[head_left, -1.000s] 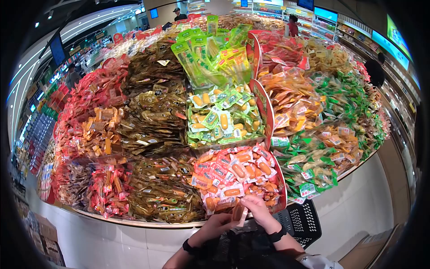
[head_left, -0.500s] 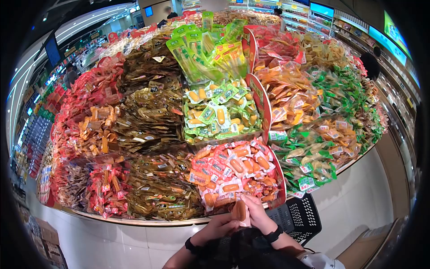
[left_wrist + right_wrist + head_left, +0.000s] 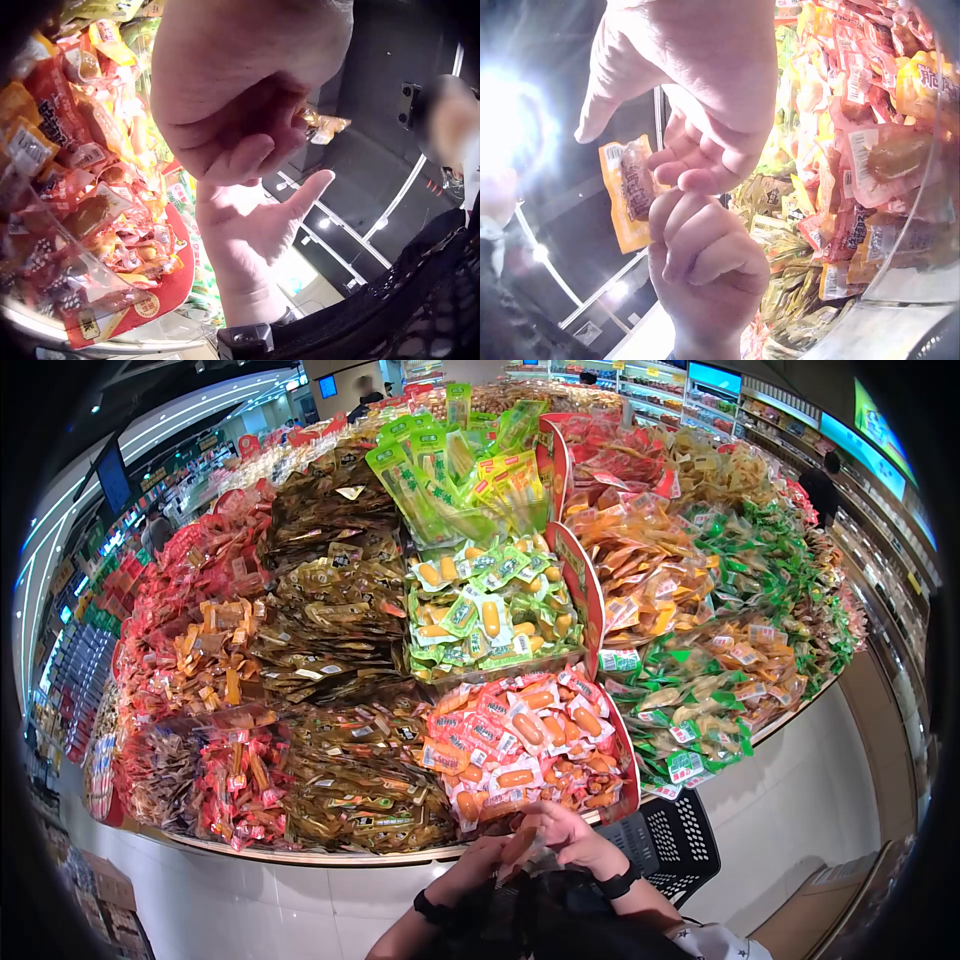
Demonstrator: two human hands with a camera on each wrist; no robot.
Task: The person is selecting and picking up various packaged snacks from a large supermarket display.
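Left hand [image 3: 480, 857] is pinching a small orange snack packet [image 3: 628, 191] just below the red-packet bin [image 3: 620, 760], over the black basket [image 3: 680, 840]. Right hand [image 3: 570, 830] hovers right beside it, fingers loosely spread, holding nothing. I'd keep a firm pinch on the packet's edge and lower it straight into the basket so it doesn't slip.
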